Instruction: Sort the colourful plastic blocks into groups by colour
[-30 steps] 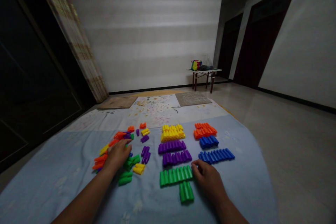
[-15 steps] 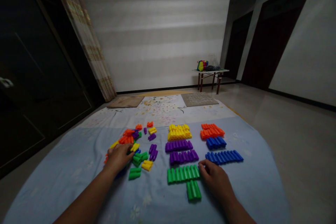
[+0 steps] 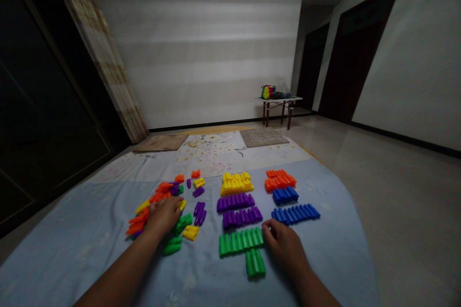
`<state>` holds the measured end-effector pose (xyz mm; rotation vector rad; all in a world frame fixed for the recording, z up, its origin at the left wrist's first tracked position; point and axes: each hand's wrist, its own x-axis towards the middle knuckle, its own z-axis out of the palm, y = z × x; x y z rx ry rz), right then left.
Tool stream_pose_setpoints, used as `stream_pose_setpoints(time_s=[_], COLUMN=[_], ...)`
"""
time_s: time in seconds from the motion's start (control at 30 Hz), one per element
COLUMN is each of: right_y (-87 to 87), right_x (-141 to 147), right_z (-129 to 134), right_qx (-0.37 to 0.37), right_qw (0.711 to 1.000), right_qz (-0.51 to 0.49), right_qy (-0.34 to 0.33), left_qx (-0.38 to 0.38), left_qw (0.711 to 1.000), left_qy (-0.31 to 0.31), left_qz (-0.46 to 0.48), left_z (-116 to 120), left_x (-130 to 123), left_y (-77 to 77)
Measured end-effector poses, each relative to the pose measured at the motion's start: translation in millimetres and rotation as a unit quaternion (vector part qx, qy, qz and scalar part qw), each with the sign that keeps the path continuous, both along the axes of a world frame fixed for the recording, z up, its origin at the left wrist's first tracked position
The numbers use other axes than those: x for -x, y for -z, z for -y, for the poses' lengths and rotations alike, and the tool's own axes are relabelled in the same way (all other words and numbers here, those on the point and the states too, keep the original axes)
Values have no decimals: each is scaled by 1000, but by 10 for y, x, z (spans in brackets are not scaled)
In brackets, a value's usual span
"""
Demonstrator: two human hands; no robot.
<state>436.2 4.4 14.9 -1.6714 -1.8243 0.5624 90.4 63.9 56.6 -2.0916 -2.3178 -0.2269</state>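
Inspecting from afar, I find the left hand point(image 3: 164, 216) over a loose pile of mixed-colour plastic tubes point(image 3: 137, 226), fingertips at a yellow tube point(image 3: 183, 205); whether they are clamped on it I cannot tell. The right hand point(image 3: 284, 242), well apart, lies with curled fingers at the right end of a row of green plastic tubes point(image 3: 241, 242) on pale-blue floral cloth point(image 3: 216, 288), its grip likewise unclear. In my judgement, a sideways nudge could skew that row, and a dragging wrist could scatter the pile.

Dim, uneven light; back wall point(image 3: 212, 62) faintly banded; dark panels point(image 3: 39, 100) at left near-black, detail probably lost; outer parts visibly stretched.
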Motion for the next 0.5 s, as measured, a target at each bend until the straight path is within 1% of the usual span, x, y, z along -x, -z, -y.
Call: stream_pose_setpoints(time_s=[0.1,0.23,0.37,0.5], right_y=[-19,30,55,25], right_x=[1,-8,-8,-2], right_z=[10,-2,-17,-16], right_qx=[-2,-7,-3,3], right_qw=[1000,1000,1000,1000], right_qz=[1,3,0,-6], right_qy=[2,2,-4,-5], left_qx=[25,27,25,59], left_qw=[999,999,999,997], left_qy=[24,36,39,44], left_qz=[6,8,10,18], left_z=[-68,-131,-175,-246], left_x=[41,65,17,-64], left_y=[25,0,-43,-90])
